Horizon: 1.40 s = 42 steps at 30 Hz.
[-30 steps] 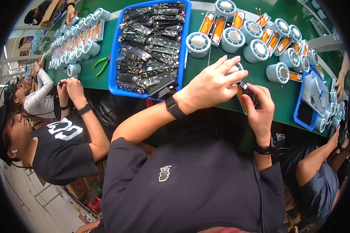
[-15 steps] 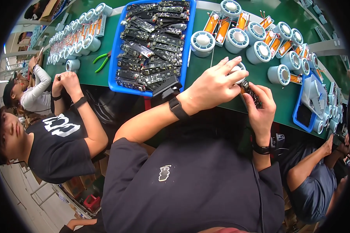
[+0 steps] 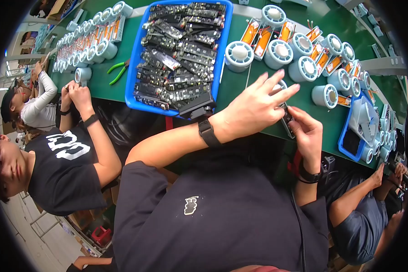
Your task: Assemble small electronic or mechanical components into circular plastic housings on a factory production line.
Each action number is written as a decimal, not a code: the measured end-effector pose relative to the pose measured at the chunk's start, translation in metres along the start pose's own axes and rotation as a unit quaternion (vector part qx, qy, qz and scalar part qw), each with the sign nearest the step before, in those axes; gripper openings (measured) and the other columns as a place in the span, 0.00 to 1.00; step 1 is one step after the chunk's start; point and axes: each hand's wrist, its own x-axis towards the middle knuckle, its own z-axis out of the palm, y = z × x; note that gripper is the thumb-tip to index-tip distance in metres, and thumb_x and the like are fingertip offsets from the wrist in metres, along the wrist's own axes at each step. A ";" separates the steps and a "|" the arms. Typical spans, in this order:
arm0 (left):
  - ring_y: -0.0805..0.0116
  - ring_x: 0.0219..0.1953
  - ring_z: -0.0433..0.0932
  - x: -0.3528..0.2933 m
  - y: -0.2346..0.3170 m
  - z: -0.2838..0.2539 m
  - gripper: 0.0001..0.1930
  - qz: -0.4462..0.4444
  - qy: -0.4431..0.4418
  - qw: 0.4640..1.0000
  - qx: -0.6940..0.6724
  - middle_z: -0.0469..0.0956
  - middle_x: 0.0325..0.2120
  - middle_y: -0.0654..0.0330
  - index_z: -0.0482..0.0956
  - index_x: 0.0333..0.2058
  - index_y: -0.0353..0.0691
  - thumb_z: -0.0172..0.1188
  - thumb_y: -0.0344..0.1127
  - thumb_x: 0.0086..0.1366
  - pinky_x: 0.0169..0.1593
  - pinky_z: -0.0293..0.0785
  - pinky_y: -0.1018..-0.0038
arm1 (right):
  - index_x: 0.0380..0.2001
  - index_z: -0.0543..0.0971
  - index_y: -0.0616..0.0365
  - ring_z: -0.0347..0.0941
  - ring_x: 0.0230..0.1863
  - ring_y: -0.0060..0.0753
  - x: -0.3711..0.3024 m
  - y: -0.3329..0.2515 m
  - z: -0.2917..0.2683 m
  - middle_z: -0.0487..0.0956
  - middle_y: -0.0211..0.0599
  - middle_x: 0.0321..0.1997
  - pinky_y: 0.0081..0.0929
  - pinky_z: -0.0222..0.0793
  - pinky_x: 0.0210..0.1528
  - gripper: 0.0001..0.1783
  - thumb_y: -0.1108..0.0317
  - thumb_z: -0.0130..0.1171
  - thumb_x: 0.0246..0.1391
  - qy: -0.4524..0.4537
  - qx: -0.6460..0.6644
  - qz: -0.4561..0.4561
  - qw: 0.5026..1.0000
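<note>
Hands (image 3: 257, 108) on device (image 3: 286, 121), orange part now hidden

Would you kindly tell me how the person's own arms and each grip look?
The short sleeves are dark. The left grip and right grip are ungloved. Black bands circle both wrists, a dark box beside each. A black cable runs past the right sleeve.

Lane between blue tray (image 3: 147, 106) and round unit (image 3: 239, 55); left hand (image 3: 258, 104) across near end.
</note>
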 end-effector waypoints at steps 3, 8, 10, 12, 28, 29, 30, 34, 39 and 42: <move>0.42 0.58 0.76 0.003 -0.006 -0.001 0.05 0.012 -0.072 0.997 -0.032 0.81 0.50 0.56 0.81 0.23 0.39 0.68 0.31 0.49 0.54 0.81 0.53 | 0.52 0.83 0.70 0.77 0.56 0.32 0.001 0.001 0.005 0.82 0.46 0.57 0.28 0.74 0.58 0.15 0.71 0.63 0.66 -0.006 -0.030 -0.030 0.999; 0.50 0.52 0.80 0.043 -0.022 -0.056 0.04 0.071 0.043 0.997 -0.005 0.82 0.47 0.55 0.82 0.23 0.40 0.69 0.30 0.48 0.50 0.81 0.57 | 0.51 0.82 0.70 0.78 0.54 0.33 -0.004 0.031 -0.007 0.83 0.46 0.54 0.30 0.75 0.57 0.17 0.65 0.56 0.73 0.021 0.167 -0.124 0.978; 0.54 0.46 0.83 0.075 -0.083 -0.067 0.04 0.021 0.128 0.991 -0.015 0.84 0.44 0.54 0.84 0.25 0.39 0.70 0.30 0.52 0.48 0.81 0.63 | 0.51 0.82 0.70 0.79 0.52 0.33 -0.003 0.034 -0.009 0.84 0.45 0.52 0.31 0.75 0.56 0.20 0.60 0.52 0.75 0.018 0.155 -0.148 0.977; 0.54 0.43 0.85 0.100 -0.159 -0.068 0.04 -0.080 0.168 0.982 0.024 0.86 0.44 0.54 0.87 0.29 0.40 0.72 0.33 0.58 0.47 0.81 0.66 | 0.51 0.81 0.70 0.80 0.51 0.34 -0.002 0.035 -0.010 0.84 0.45 0.51 0.31 0.75 0.56 0.22 0.58 0.51 0.76 0.019 0.147 -0.166 0.975; 0.46 0.49 0.82 0.078 -0.219 -0.066 0.13 -0.351 -0.069 0.931 0.068 0.85 0.43 0.48 0.88 0.43 0.44 0.65 0.45 0.66 0.56 0.77 0.59 | 0.52 0.81 0.66 0.80 0.49 0.26 0.178 -0.151 -0.054 0.84 0.39 0.49 0.25 0.75 0.53 0.15 0.80 0.57 0.62 0.129 -0.273 -0.421 0.855; 0.45 0.49 0.82 0.071 -0.197 -0.071 0.14 -0.364 -0.087 0.927 0.035 0.84 0.42 0.46 0.88 0.43 0.42 0.65 0.45 0.66 0.55 0.77 0.58 | 0.55 0.80 0.63 0.80 0.53 0.30 0.219 -0.152 -0.067 0.84 0.40 0.50 0.27 0.74 0.57 0.20 0.82 0.56 0.59 0.127 -0.307 -0.404 0.852; 0.45 0.48 0.82 0.052 -0.188 -0.076 0.14 -0.347 -0.073 0.934 0.049 0.84 0.42 0.46 0.88 0.42 0.42 0.65 0.44 0.67 0.55 0.77 0.59 | 0.59 0.79 0.61 0.80 0.57 0.34 0.263 -0.148 -0.078 0.84 0.41 0.51 0.30 0.72 0.61 0.26 0.85 0.56 0.56 0.119 -0.337 -0.392 0.848; 0.44 0.51 0.80 -0.038 -0.151 -0.093 0.15 -0.354 -0.056 0.927 0.106 0.82 0.49 0.46 0.86 0.47 0.41 0.65 0.43 0.67 0.58 0.75 0.59 | 0.62 0.76 0.48 0.76 0.63 0.47 0.354 -0.078 -0.095 0.83 0.44 0.56 0.45 0.64 0.70 0.35 0.82 0.60 0.49 0.047 -0.561 -0.348 0.750; 0.44 0.57 0.76 -0.110 -0.129 -0.097 0.23 -0.384 -0.068 0.887 0.247 0.76 0.57 0.48 0.79 0.59 0.46 0.65 0.46 0.68 0.61 0.71 0.56 | 0.51 0.78 0.43 0.79 0.58 0.48 0.379 -0.078 -0.118 0.85 0.39 0.51 0.58 0.64 0.64 0.25 0.71 0.70 0.47 0.084 -0.650 -0.224 0.721; 0.45 0.59 0.74 -0.115 -0.135 -0.089 0.26 -0.370 -0.077 0.901 0.213 0.74 0.59 0.48 0.75 0.63 0.47 0.65 0.43 0.68 0.63 0.70 0.58 | 0.54 0.76 0.49 0.83 0.46 0.45 0.361 -0.113 -0.122 0.84 0.38 0.47 0.42 0.75 0.52 0.27 0.65 0.74 0.50 0.197 -0.518 -0.364 0.748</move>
